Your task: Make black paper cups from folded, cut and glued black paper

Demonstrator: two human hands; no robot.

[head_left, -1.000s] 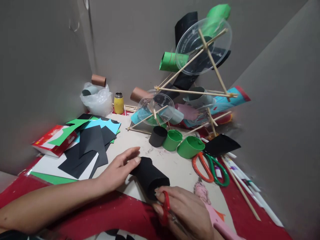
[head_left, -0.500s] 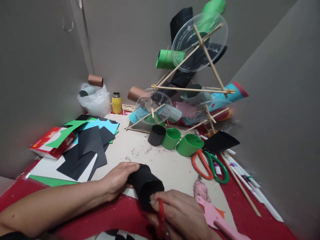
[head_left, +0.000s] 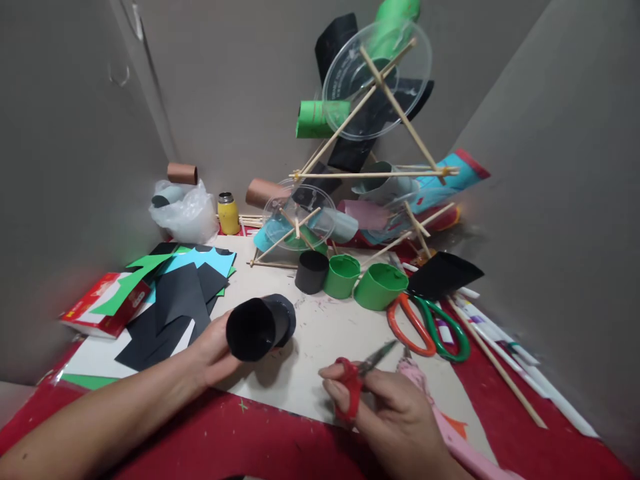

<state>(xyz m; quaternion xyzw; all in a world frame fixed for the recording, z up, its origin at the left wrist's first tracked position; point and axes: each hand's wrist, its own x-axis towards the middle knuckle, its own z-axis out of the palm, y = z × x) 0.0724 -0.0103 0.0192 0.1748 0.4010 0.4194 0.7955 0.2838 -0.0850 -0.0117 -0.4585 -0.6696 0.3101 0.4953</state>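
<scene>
Black paper tube [head_left: 281,323] formed and in hand, scissors apart from it

The left hand [head_left: 217,350] grips the tube from behind and below, above the beige board [head_left: 300,363], its open mouth towards the viewer. The right hand [head_left: 400,407] has the red-handled scissors [head_left: 351,393] looped on its fingers, clear of the paper.

The tube's shaping looks done; whether more trimming remains cannot be told. One black paper ring [head_left: 311,273] and two green paper rings [head_left: 341,279] sit finished on the board, unattached as far as shows. Behind them, a clear plastic disc [head_left: 345,77] on a wooden-stick frame [head_left: 350,175] already carries tubes.

Cut black card [head_left: 175,293] lies leftward. The board rests on a red surface [head_left: 195,440], enclosed by plain grey walls [head_left: 235,80].
</scene>
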